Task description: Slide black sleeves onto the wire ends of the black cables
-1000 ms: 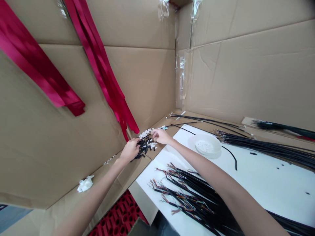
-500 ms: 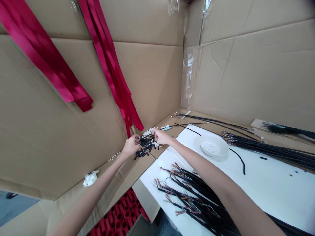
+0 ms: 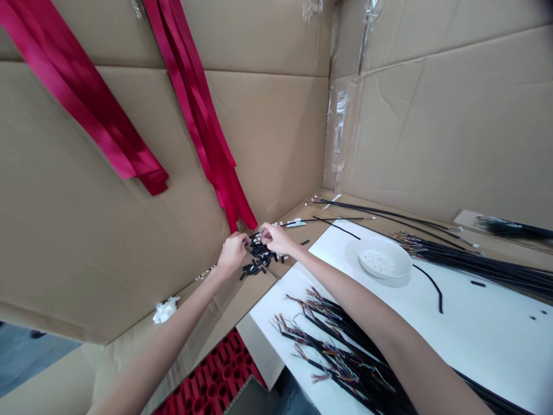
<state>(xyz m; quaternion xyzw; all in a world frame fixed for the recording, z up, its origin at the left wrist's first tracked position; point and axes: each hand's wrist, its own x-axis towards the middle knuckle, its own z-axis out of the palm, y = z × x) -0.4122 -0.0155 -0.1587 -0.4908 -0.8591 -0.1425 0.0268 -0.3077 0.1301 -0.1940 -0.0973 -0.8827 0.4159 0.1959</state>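
A pile of short black tube pieces lies on the cardboard near the wall, with small white pieces mixed in. At its left edge is my left hand, fingers curled together. Over the pile's far right side, my right hand is closed in a pinch, close to the left one. Whatever sits between the fingertips of either hand is too small to make out. Just above my left hand hang the lower ends of red ribbons.
A white bowl of small white pieces stands on the white board. Black cable bundles with bare coloured wires lie under my right forearm. More black cables lie at right. Red tubes fill a box below.
My right hand has come left, nearer to my left hand, and now covers most of the white pieces. The whole view has shifted slightly.
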